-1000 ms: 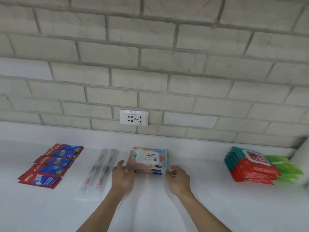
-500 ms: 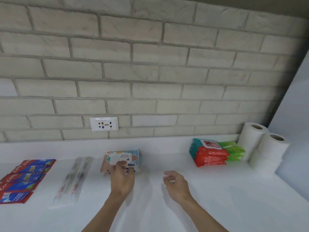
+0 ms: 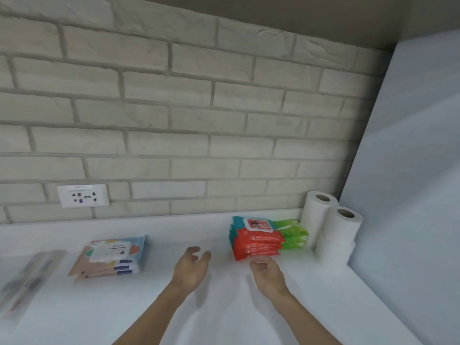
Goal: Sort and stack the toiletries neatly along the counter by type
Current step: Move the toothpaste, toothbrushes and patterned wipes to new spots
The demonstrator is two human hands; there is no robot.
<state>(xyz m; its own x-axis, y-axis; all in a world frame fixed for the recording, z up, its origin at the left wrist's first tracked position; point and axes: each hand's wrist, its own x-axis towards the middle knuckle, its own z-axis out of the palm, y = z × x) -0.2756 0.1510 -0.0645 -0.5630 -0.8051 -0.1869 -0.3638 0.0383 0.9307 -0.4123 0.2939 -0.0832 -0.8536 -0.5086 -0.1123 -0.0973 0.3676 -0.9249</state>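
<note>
Left hand is hovering over the white counter at lower centre of the frame, fingers loosely curled and spread, gripping nothing. Right hand is hanging just right of it, fingers slackly bent, also empty; its fingertips are sitting right at the front corner of the red wipes stack, contact unclear through motion blur.

Red wipes stack is lying at centre right, near the back edge of the counter. Green wipes packs are sitting stacked against its right side. Two paper rolls are standing upright in the right corner, against a pale side panel.

Pastel wipes stack is resting at lower left of centre, well apart from both hands. Clear toothbrush packs are lying at the far left edge, blurred.

Wall socket is showing on the brick wall, above the pastel stack.
</note>
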